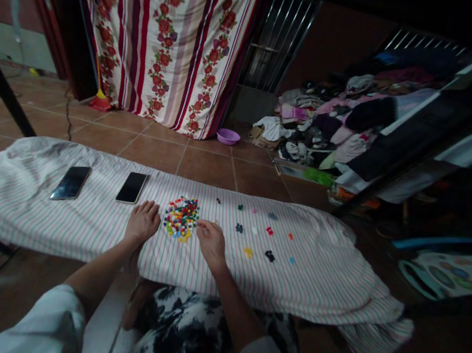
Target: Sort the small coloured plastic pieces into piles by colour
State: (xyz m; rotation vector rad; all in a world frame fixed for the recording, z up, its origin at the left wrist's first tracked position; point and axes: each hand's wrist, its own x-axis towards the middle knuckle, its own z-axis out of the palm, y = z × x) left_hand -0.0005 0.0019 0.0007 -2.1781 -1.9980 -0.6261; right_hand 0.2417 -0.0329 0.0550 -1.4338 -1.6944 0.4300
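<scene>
A pile of small coloured pieces [180, 218], too small to name more exactly, lies on the striped cloth. My left hand [144, 222] rests flat on the cloth just left of the pile, fingers extended. At the pile's right edge is my right hand [210, 242], its thumb and fingertips pinched together; whatever they hold is too small to make out. To the right, pieces lie in little groups by colour, among them a yellow group [247, 252], a black group [270, 256], a red group [269, 230], a dark grey group [239, 227] and a green group [240, 207].
Two phones, one dark phone [71, 183] and another phone [132, 188], lie left of my hands. The striped cloth [319, 276] drapes over the table edges. Beyond are a floral curtain [186, 46], a purple basin [228, 136] and heaped clothes [329, 114].
</scene>
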